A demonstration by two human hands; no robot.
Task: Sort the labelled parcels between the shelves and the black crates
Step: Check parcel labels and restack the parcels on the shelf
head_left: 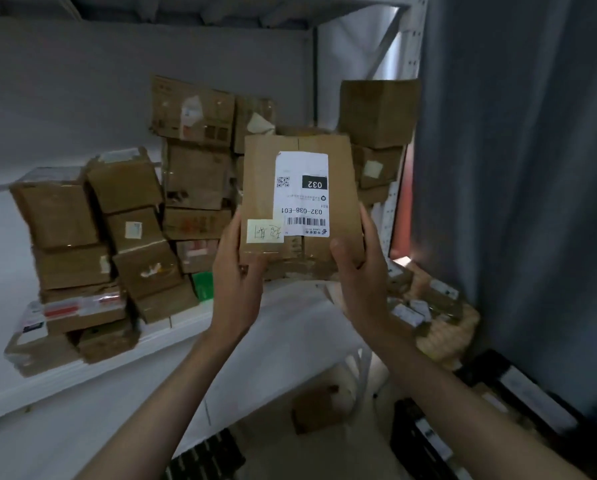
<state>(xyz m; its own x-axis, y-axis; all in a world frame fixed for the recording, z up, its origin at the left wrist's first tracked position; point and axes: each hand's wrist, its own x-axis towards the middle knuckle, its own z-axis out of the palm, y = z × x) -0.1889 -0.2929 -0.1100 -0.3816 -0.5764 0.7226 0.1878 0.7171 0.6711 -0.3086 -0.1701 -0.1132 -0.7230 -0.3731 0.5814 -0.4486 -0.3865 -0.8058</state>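
A brown cardboard parcel (259, 188) is held up in front of the shelf, its face towards me. Its white label, upside down, reads 032 and 032-038-E01, and a pale yellow note sticks at its lower left. My left hand (236, 271) grips the parcel's lower left edge. My right hand (359, 268) grips its lower right corner, thumb on the front. Behind it, the white shelf (290, 327) carries stacks of cardboard parcels (124, 244). Black crates (428, 441) stand on the floor at lower right and bottom centre (207, 455).
A white upright post (394, 188) bounds the shelf on the right. A blue-grey curtain (518, 202) hangs at the right. More small parcels (425, 303) lie heaped beyond my right hand. One cardboard box (316, 407) sits on the floor under the shelf.
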